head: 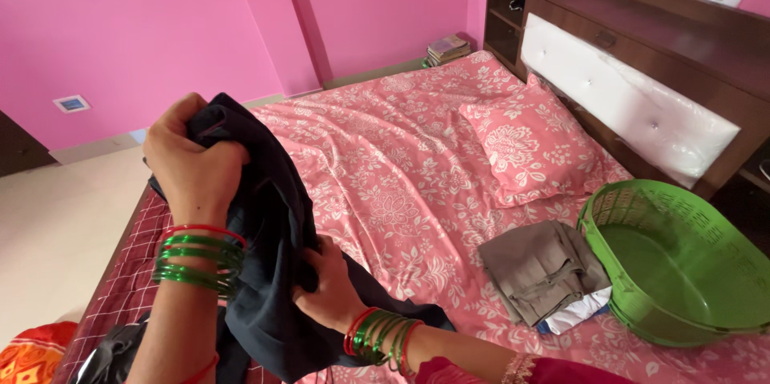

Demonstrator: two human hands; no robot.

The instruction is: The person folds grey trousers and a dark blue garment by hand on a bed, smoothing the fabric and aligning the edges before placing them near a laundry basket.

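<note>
Fingers of left hand (192,161) raised, right hand (329,292) low, gripping dark garment (269,216).

dark navy garment (269,216) | bunched, hanging | held above bed's left edge

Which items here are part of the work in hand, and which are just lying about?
In hand: dark garment, gripped by left hand and right hand.

Lying about: folded grey clothes, green basket, pillow, stacked books.
</note>
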